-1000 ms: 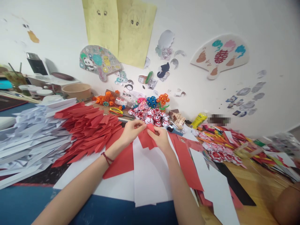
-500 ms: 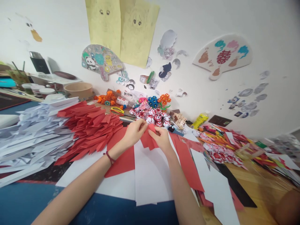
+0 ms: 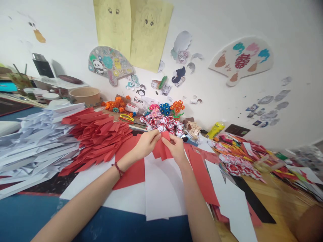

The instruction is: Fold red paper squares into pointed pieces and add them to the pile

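Left hand (image 3: 148, 143) and right hand (image 3: 176, 148): grip of both pinching red paper strip (image 3: 164, 152) above white paper sheets (image 3: 164, 196). Counter (image 3: 274, 193), back left: sticks (image 3: 16, 69) in greenish cup (image 3: 21, 81); beige tub (image 3: 85, 97), contents hidden.

The flower cluster (image 3: 174, 125) stands on the table (image 3: 272, 188), before the wall (image 3: 227, 104). Just in front of it, a piece of paper (image 3: 166, 135) is held between the left hand (image 3: 147, 144) and the right hand (image 3: 175, 147). Loose sheets (image 3: 163, 193) lie nearer the front, below the hands. Left of the cluster lies a strip pile (image 3: 98, 136), a second pile (image 3: 47, 148) farther left, and a bowl (image 3: 85, 96) behind these. Right of the cluster come a packet (image 3: 193, 130), then a bottle (image 3: 216, 129). On the wall, one fan (image 3: 111, 64) hangs above left of the cluster, another fan (image 3: 257, 62) above right.
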### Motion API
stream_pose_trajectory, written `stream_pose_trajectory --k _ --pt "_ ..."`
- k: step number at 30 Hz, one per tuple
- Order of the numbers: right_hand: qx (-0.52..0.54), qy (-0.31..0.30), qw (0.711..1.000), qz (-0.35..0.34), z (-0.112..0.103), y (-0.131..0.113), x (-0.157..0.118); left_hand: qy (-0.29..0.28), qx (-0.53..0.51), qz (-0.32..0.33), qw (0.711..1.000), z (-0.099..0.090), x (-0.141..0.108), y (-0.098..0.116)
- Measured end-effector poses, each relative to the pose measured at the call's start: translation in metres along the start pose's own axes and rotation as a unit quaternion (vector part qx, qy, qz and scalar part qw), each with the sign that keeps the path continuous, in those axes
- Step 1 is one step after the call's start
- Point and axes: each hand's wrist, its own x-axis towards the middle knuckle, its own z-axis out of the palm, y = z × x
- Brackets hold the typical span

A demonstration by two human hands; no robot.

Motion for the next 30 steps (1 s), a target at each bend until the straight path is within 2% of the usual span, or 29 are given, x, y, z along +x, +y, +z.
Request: stream_pose_trajectory --k 4,9,16,21,25,30 --pt "0.011 0.018 1.0 0.003 -0.001 0.003 0.001 -0.005 -0.004 -0.028 1.0 0.0 0.001 -0.002" --pt "-0.003 0.032 0.999 0.006 -0.001 0.003 0.003 -0.009 -0.008 -0.028 1.0 0.0 0.001 -0.003" --pt "-0.003 0.007 1.0 0.011 0.003 0.003 0.001 0.012 0.021 -0.048 0.999 0.002 0.003 -0.013" --pt "-0.086 0.0 0.996 -0.011 -0.001 0.004 0.002 0.0 0.028 -0.048 0.998 0.002 0.002 -0.015" --pt "-0.175 0.006 0.984 -0.035 -0.005 0.004 0.004 0.016 0.019 -0.028 0.999 0.0 0.002 -0.014" --pt "-0.136 0.009 0.991 -0.003 -0.011 0.006 0.005 0.068 -0.041 -0.06 0.995 -0.002 0.004 -0.016"
